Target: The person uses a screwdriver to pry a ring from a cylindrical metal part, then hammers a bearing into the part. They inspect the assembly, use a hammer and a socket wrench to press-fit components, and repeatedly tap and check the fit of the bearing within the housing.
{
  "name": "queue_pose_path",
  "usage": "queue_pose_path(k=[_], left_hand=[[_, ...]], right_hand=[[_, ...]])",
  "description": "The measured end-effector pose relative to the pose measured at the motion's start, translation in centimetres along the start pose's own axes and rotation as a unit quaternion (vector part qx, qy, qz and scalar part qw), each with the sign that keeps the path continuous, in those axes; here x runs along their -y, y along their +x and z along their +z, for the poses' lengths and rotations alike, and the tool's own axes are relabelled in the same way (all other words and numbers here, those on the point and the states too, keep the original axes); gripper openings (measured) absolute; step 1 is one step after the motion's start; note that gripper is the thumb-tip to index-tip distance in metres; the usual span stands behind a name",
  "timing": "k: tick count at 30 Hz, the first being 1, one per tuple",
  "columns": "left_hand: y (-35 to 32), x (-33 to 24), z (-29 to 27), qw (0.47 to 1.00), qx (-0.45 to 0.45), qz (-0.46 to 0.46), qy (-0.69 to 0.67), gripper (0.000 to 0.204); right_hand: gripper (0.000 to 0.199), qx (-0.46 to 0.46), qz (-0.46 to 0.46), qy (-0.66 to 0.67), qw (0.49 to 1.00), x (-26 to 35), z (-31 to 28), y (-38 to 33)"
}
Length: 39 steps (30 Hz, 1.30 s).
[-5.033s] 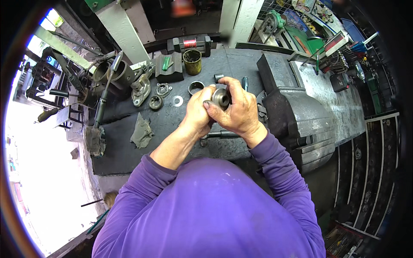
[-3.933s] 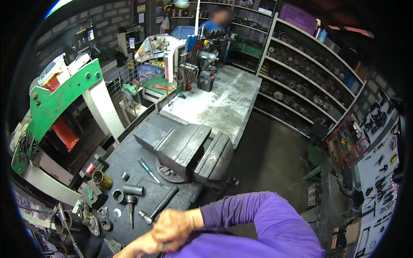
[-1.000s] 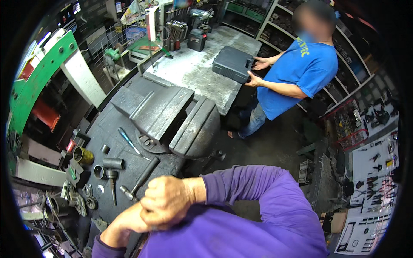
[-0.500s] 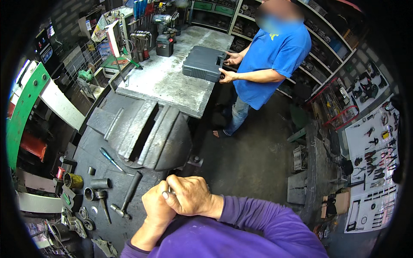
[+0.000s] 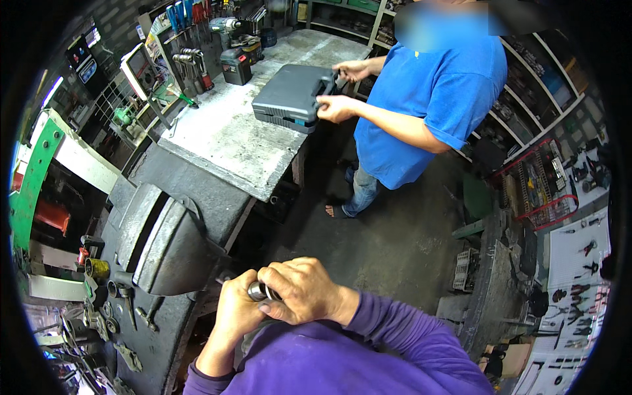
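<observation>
Left hand (image 5: 236, 308) and right hand (image 5: 308, 291), fingers (image 5: 279, 282) curled closed, gripped a metal part (image 5: 255, 290); vise (image 5: 172, 247) sat at their ten o'clock.

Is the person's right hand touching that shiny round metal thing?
Touching: the head view shows the right hand curled over the round metal part.

Blue shirt (image 5: 428, 112): a scrap of yellow print (image 5: 417, 54) is showing on the co-worker's chest, too little of it for reading.
Dark panel (image 5: 84, 69): it is carrying a small bluish-white patch at the far left, too small for making out any writing.
Black box (image 5: 236, 66): standing on the pale bench top (image 5: 217, 141), it is bearing small reddish marks that are staying unreadable.
Readable wording: none is showing.
</observation>
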<state>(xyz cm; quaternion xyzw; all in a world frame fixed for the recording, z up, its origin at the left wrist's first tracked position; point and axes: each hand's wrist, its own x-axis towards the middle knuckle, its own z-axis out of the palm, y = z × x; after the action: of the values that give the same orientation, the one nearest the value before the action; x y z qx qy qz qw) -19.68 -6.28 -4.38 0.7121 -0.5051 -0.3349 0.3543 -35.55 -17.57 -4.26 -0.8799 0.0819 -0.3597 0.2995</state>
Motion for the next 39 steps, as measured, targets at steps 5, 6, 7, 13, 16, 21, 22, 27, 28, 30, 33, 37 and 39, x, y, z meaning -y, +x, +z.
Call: queue_pose_path(k=[5, 6, 7, 13, 16, 21, 22, 27, 28, 30, 33, 37, 39], left_hand=[[0.1, -1.9, 4.8, 0.997, 0.001, 0.007, 0.078, 0.025], [0.0, -2.0, 5.3, 0.992, 0.014, 0.015, 0.123, 0.023], [-0.1, -2.0, 5.5, 0.991, 0.063, -0.011, 0.117, 0.020], [1.3, -1.1, 5.0, 0.929, 0.347, 0.082, -0.098, 0.016], [2.4, -1.1, 4.8, 0.921, 0.340, 0.124, -0.145, 0.017], [1.8, -1.8, 6.2, 0.981, 0.157, 0.109, 0.022, 0.022], [1.5, -1.7, 6.4, 0.982, 0.121, 0.007, 0.145, 0.027], [3.9, 0.7, 9.4, 0.914, -0.109, -0.007, 0.392, 0.018], [4.5, 1.2, 9.4, 0.899, -0.118, -0.010, 0.421, 0.017], [4.7, 1.8, 8.9, 0.919, -0.127, -0.022, 0.373, 0.022], [3.4, 1.5, 6.7, 0.978, -0.033, 0.011, 0.204, 0.019], [1.0, 0.9, 3.2, 0.912, 0.349, 0.005, -0.214, 0.021], [0.6, 1.0, 2.7, 0.881, 0.411, -0.007, -0.235, 0.020]], right_hand=[[0.054, 0.007, 0.046, 0.000, 0.999, -1.9, -0.8, -3.4], [0.055, 0.006, 0.055, 0.004, 0.998, -2.2, -1.2, -3.8], [0.053, 0.035, 0.049, -0.016, 0.998, -2.5, -1.7, -4.1], [0.047, 0.135, -0.210, -0.060, 0.966, -4.0, -5.4, -3.8], [0.047, 0.137, -0.213, -0.058, 0.966, -4.2, -5.7, -3.7], [0.046, 0.110, -0.061, -0.058, 0.990, -4.2, -3.5, -4.7], [0.044, 0.093, 0.014, -0.017, 0.995, -4.3, -2.7, -4.9], [0.038, 0.073, 0.307, 0.082, 0.945, -6.0, 2.0, -4.0], [0.033, 0.066, 0.333, 0.087, 0.937, -6.4, 2.5, -3.6], [0.037, 0.096, 0.292, 0.054, 0.950, -6.9, 2.6, -3.2], [0.043, 0.118, 0.076, 0.000, 0.990, -7.3, 1.0, -2.7], [0.044, 0.151, -0.300, -0.008, 0.942, -6.4, -0.7, -2.1], [0.045, 0.129, -0.293, -0.020, 0.947, -5.7, -0.4, -1.9]])
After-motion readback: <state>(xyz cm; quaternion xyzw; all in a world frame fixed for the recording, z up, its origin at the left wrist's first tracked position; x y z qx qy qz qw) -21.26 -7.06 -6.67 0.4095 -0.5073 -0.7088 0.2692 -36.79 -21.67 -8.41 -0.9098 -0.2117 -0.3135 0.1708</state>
